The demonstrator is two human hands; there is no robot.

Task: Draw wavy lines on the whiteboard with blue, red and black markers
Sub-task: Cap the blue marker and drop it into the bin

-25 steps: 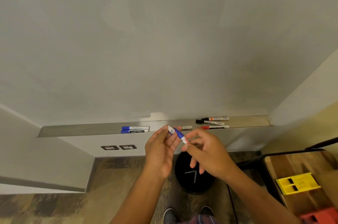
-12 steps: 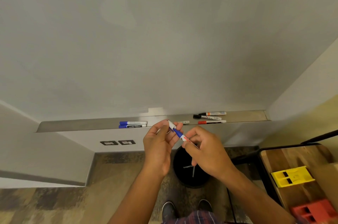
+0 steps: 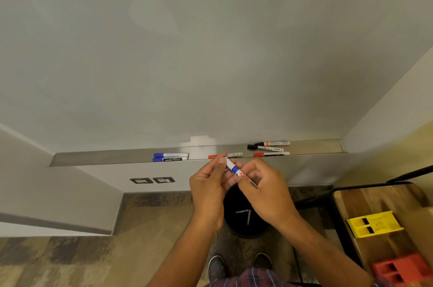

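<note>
A person stands before a blank whiteboard, seen from above. Both hands hold one blue marker just below the board's ledge. The left hand pinches the marker's upper end between thumb and fingers. The right hand has its fingers curled round the lower barrel.

Over the last second the grip has barely changed. The hands have only drifted slightly up toward the ledge, and the marker's parts still look joined. This looks like uncapping in progress, with no line drawn yet.

On the ledge lie two more blue markers, a black marker and a red marker.
</note>
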